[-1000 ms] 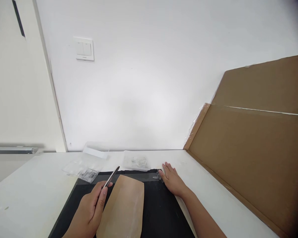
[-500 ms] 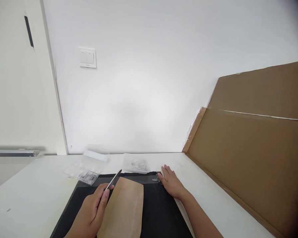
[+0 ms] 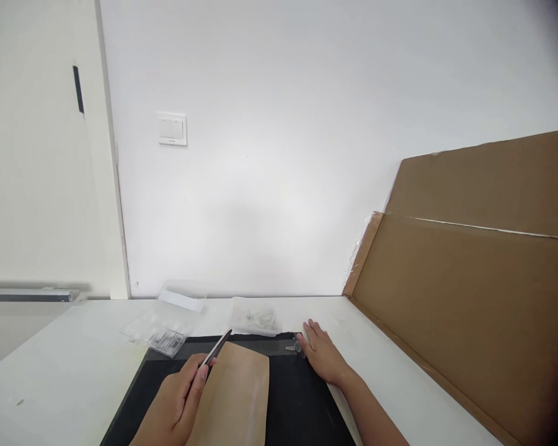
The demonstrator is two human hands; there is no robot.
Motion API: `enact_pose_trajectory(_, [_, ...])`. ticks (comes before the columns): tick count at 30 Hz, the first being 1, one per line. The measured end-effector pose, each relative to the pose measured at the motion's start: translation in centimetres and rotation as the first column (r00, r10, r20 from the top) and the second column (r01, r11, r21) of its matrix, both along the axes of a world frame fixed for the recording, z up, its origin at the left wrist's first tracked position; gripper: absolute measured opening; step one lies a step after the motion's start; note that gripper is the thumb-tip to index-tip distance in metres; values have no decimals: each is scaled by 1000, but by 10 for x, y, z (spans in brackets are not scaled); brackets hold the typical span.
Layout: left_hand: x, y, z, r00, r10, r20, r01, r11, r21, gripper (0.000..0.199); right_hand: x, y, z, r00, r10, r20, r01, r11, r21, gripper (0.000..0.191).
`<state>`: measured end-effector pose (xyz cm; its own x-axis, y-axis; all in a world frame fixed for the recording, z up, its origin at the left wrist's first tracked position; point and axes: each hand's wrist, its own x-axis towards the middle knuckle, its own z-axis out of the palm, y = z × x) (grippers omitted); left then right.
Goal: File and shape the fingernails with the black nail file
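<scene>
My left hand [image 3: 179, 396] is closed around a slim, pointed, blade-like thing [image 3: 217, 347] with a pale edge and a dark side. Its exact kind does not show. Just right of that hand, a brown paper sheet or envelope [image 3: 235, 393] lies on a flat black panel [image 3: 297, 396] with a grey strip along its far edge. My right hand [image 3: 324, 354] rests at the panel's far right corner, fingers stretched out. Small clear plastic pieces [image 3: 296, 347] lie by its thumb; I cannot tell whether it touches them.
A clear bag [image 3: 255, 317] with small pale pieces lies behind the panel. To its left are loose plastic packaging [image 3: 160, 313] and a small clear pack of metal-looking parts [image 3: 167, 342]. An open cardboard box [image 3: 465, 297] leans against the wall on the right. The table [image 3: 51, 365] is white.
The camera has tilted slightly up, so everything sits a little lower in the picture. Both hands keep nearly the same pose, and the left still grips the blade-like thing.
</scene>
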<state>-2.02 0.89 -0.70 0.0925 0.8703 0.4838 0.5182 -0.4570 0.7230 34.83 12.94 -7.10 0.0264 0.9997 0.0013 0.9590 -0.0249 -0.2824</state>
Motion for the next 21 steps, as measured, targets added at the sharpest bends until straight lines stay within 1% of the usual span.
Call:
enact_pose_trajectory(5, [-1,2,-1,999,-32,14,32,999,-5,42,0,0,0,1000,7,4,-7,1000,4,77])
enact_pose_trajectory(10, [-10,5,-1,991,-123,-48,122,992,-22,40,0,1,0,1000,8,13,-8,1000,-1,78])
enact_pose_trajectory(13, [-13,7,-4,987,-149,-67,147,989,-23,38,1,1,-1,1000,8,12,-8,1000,4,77])
enact_pose_trajectory(17, [-11,8,-7,991,-128,-29,128,992,-8,38,0,0,0,1000,6,7,-6,1000,6,78])
enact_pose_trajectory(21, [-7,6,-4,995,-98,9,98,995,-10,41,-1,-2,3,1000,4,3,-4,1000,1,78])
